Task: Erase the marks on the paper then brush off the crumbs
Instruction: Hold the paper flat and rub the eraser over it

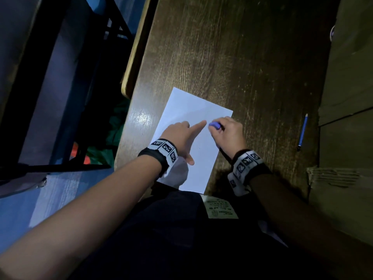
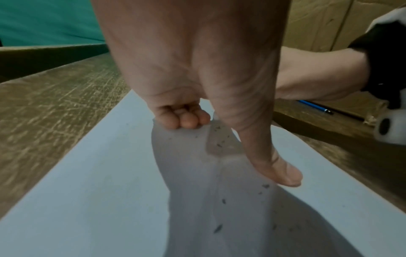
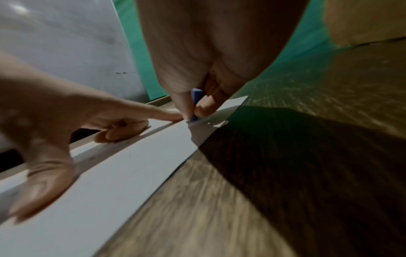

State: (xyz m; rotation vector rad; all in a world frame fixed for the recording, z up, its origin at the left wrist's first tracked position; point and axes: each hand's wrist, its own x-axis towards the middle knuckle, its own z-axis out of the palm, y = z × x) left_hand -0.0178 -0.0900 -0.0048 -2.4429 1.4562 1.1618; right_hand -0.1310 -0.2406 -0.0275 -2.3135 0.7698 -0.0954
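Note:
A white sheet of paper (image 1: 181, 110) lies tilted on the dark wooden table (image 1: 242, 57). My left hand (image 1: 185, 138) presses on it with straight index finger and spread thumb; its other fingers (image 2: 184, 120) are curled on the sheet. My right hand (image 1: 226, 132) pinches a small blue eraser (image 1: 215, 125) near the paper's far right corner, just beyond the left index fingertip. In the right wrist view the eraser (image 3: 195, 97) stands on end between thumb and fingers, its lower tip on the paper (image 3: 131, 165). Dark crumbs (image 2: 222, 201) are scattered on the sheet around the left thumb (image 2: 274, 167).
A blue pencil (image 1: 302, 131) lies on the table to the right of the paper. Cardboard boxes (image 1: 347, 98) stand along the table's right side. The table's rounded left edge (image 1: 129, 77) drops to a blue floor and a dark metal frame.

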